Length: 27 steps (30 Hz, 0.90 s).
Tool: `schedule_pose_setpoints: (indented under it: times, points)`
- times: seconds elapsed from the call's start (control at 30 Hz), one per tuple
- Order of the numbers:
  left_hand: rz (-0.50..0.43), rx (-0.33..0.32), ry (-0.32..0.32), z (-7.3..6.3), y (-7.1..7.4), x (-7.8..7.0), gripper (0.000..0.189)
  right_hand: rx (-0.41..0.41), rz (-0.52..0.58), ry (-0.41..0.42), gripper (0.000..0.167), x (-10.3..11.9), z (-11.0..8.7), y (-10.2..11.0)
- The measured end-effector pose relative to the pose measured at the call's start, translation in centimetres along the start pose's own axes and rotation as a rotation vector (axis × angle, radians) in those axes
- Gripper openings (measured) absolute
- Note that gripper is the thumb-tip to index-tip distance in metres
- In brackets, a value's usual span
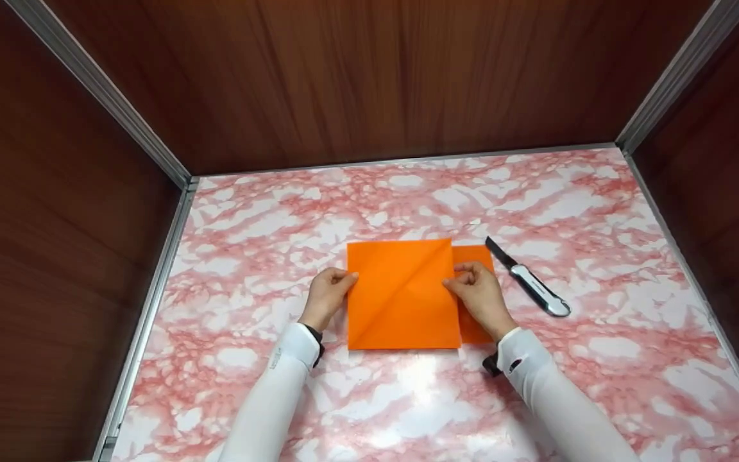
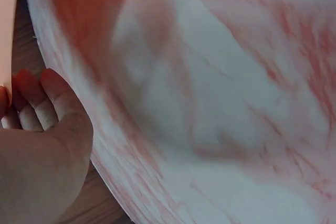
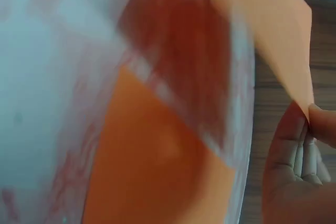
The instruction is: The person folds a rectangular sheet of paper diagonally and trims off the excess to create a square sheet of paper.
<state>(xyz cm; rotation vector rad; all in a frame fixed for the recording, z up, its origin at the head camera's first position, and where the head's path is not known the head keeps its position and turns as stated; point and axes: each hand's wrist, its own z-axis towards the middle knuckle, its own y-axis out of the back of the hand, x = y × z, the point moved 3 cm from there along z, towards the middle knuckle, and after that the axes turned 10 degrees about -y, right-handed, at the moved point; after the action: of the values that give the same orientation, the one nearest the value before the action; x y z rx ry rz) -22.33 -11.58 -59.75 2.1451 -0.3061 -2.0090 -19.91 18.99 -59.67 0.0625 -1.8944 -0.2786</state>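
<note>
An orange square sheet of paper [image 1: 401, 301] with a diagonal crease is held up off the table between both hands. At its left edge, the left hand [image 1: 329, 296] pinches it between thumb and fingers; the left wrist view catches only a strip of the sheet [image 2: 6, 30]. The right hand [image 1: 480, 294] pinches the opposite edge, and the paper [image 3: 278, 35] rises from those fingers in the right wrist view. Below lies a second orange sheet [image 1: 476, 330], flat on the table and partly covered by the first in the head view.
A utility knife [image 1: 533, 285] with a silver and black handle lies to the right of the hands, its dark blade out and pointing away. Pink-and-white marbled tabletop [image 1: 247, 231] surrounds the sheets. Dark wooden panels [image 1: 369, 83] with metal edging stand at the back and sides.
</note>
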Motion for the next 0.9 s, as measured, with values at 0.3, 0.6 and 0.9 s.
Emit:
schedule_pose_setpoints:
  times: [0.3,0.6,0.9]
  points:
    - [0.329,0.011,-0.072,0.8,0.0,1.0,0.019,-0.07,-0.392,0.147,0.02,-0.5,1.4,-0.9]
    - [0.523,0.023,-0.148,1.3,-0.2,1.6,0.02,-0.053,-0.558,0.223,0.014,-0.4,2.3,-2.1]
    - [0.618,0.009,-0.206,1.6,-0.6,2.1,0.019,-0.069,-0.628,0.26,0.016,-0.6,2.4,-2.6]
